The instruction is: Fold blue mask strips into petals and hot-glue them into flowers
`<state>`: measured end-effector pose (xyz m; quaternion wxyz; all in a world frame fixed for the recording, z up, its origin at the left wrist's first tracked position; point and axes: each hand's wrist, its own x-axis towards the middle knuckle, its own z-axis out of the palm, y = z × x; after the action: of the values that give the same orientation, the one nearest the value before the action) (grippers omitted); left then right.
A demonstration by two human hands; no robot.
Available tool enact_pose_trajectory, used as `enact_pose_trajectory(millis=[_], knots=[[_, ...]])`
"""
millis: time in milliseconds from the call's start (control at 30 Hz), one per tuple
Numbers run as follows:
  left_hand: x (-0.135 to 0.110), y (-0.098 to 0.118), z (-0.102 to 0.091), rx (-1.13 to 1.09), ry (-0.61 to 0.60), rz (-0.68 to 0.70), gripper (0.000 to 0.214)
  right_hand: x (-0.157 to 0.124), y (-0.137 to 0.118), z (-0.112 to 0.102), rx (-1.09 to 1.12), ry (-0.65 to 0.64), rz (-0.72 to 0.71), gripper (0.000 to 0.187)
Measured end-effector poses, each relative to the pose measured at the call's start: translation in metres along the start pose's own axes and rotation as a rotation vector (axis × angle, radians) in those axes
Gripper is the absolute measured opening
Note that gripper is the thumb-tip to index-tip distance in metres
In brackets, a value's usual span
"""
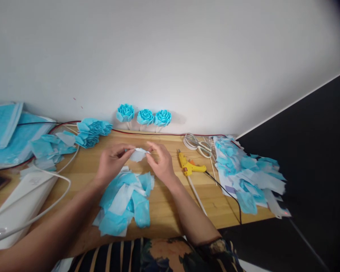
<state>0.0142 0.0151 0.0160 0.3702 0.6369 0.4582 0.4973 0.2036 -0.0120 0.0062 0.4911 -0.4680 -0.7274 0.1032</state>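
My left hand (112,162) and my right hand (161,162) both pinch a small white-and-blue fabric piece (138,154) between their fingertips, held just above the wooden table (170,206). Directly below the hands lies a pile of blue and white fabric strips (126,204). Three finished blue fabric roses (144,116) stand against the wall behind the hands. A yellow glue gun (188,166) lies just right of my right hand, with a thin white stick (197,195) beside it.
White-handled scissors (198,144) lie near the wall. A heap of cut blue and white pieces (248,175) covers the table's right end. More blue petals (90,132) and blue cloth (8,136) sit at the left, with a white device (17,204) and white cables (55,190).
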Motion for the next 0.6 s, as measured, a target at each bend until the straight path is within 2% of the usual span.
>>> enact_pose_trajectory(millis=[100, 267, 400, 600], knots=[[0.0012, 0.0019, 0.0024, -0.135, -0.005, -0.104, 0.019, 0.0000, -0.0040, -0.0028, 0.096, -0.030, 0.026, 0.040], [-0.0007, 0.0024, 0.0061, -0.180, -0.038, -0.131, 0.018, 0.0008, -0.0092, -0.0042, 0.109, -0.063, 0.024, 0.041], [-0.0040, 0.0003, 0.0081, -0.164, -0.066, -0.126, 0.020, 0.0009, -0.0090, -0.0017, 0.059, -0.034, 0.048, 0.013], [-0.0048, 0.0026, 0.0044, -0.145, -0.062, -0.122, 0.032, 0.0001, -0.0082, -0.0004, 0.028, -0.015, 0.043, 0.014]])
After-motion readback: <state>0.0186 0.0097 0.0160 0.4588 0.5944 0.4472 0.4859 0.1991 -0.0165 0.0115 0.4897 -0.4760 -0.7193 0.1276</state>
